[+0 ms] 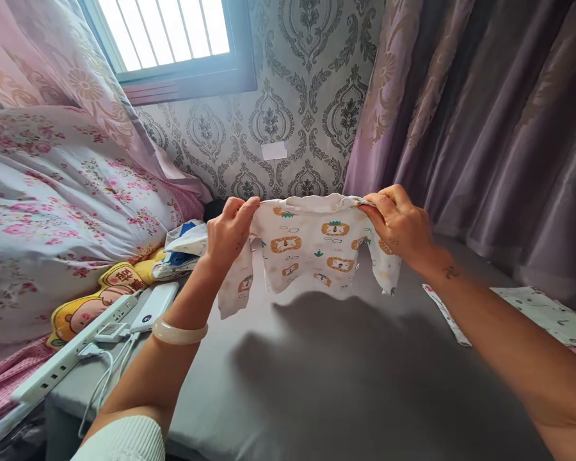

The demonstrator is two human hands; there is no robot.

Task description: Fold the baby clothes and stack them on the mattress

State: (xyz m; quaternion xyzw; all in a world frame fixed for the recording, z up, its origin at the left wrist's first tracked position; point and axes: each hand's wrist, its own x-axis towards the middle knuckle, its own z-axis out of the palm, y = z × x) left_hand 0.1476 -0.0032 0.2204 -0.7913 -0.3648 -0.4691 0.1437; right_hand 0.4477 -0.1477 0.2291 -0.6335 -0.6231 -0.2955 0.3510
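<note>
A small white baby shirt [312,246] printed with orange lion faces hangs upright between my hands, above the grey bed sheet [365,390]. My left hand [230,230] pinches its shoulder on the left, near the neckline. At the other shoulder, my right hand [398,221] grips the fabric between thumb and fingers. Both sleeves dangle down at the sides, and the lower hem hangs free. A shadow of the shirt and arms falls on the sheet below.
Along the left lie a white power strip [72,349], a white power bank [156,306] with cables, a yellow cartoon cushion [77,314] and folded clothes [185,246]. Printed white cloth [547,314] lies at right. Behind are patterned wallpaper [307,121], a barred window [173,32] and purple curtains [470,128].
</note>
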